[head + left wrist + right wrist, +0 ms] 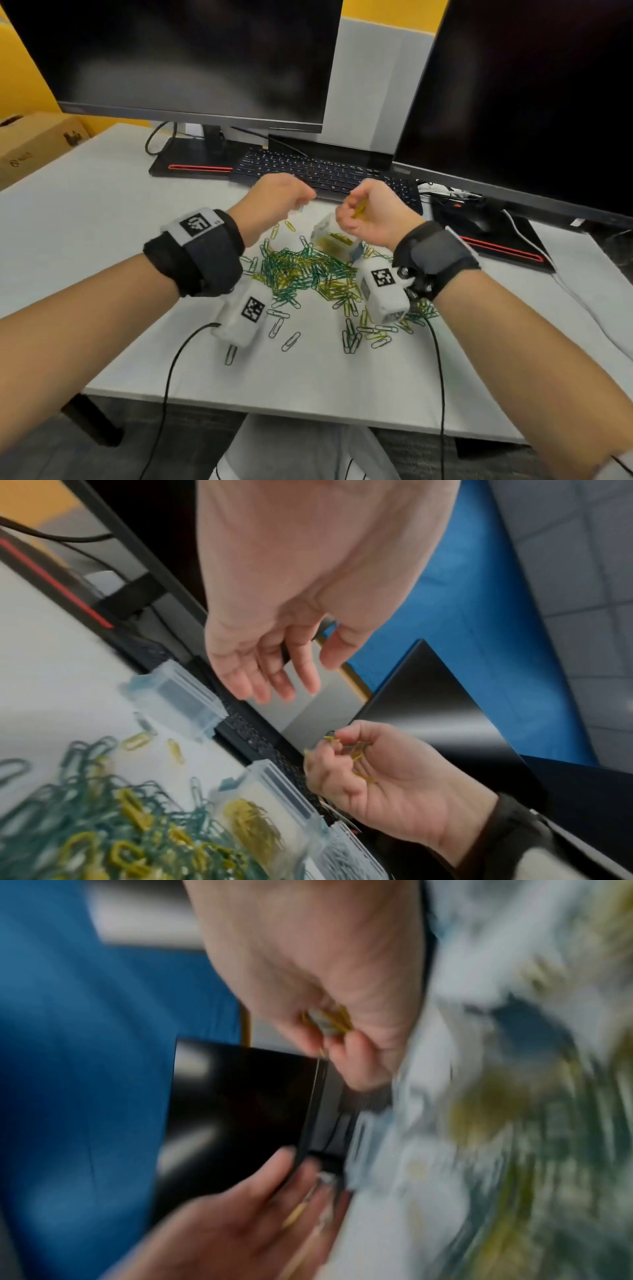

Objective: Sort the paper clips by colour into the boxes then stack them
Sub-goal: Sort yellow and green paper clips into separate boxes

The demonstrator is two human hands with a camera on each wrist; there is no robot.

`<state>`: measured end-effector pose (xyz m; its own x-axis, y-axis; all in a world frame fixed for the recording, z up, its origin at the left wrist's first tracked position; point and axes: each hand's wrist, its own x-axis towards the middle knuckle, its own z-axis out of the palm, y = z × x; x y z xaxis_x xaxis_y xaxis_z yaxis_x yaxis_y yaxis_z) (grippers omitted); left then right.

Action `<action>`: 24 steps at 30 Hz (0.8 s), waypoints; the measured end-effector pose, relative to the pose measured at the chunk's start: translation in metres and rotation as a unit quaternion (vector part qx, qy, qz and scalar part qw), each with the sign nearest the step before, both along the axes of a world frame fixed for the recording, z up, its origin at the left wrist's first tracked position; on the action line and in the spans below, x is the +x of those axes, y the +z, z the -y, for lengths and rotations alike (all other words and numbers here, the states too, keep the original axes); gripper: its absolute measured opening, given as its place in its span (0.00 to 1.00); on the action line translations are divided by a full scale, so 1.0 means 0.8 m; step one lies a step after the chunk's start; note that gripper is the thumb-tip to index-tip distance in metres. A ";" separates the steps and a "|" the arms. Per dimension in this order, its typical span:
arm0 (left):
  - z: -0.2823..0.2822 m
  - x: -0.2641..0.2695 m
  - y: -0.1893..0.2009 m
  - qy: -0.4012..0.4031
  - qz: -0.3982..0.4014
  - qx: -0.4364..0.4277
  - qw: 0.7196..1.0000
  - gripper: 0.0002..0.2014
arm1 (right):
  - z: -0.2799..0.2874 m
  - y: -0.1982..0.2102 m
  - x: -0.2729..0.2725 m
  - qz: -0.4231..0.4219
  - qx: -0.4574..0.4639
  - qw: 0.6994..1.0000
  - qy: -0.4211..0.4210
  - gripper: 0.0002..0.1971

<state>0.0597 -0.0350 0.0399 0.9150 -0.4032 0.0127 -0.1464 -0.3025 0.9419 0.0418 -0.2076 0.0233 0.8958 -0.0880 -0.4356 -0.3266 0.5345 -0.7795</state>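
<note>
A mixed pile of green, yellow and white paper clips lies on the white desk. Behind the pile, a clear box of yellow clips stands below my right hand. That hand is raised palm-up and grips a bunch of yellow clips. My left hand hovers just to its left, and in the left wrist view its fingers hang relaxed with nothing in them. There an empty clear box stands beyond the yellow-clip box. The right wrist view is heavily blurred.
A black keyboard lies right behind the hands, with two dark monitors above it. A mouse and cables sit at the right. Loose clips are scattered toward the desk's front edge. A cardboard box stands at far left.
</note>
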 end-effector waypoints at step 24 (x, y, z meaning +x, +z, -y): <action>-0.049 0.011 -0.060 -0.213 0.016 0.453 0.866 0.13 | -0.083 -0.026 -0.029 0.137 -0.754 0.484 0.422 0.23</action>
<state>0.0682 0.0038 -0.0084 0.6852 -0.5621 -0.4632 -0.4482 -0.8267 0.3402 0.0190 -0.1414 0.0026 0.8957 0.3265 -0.3018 0.2933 -0.9441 -0.1507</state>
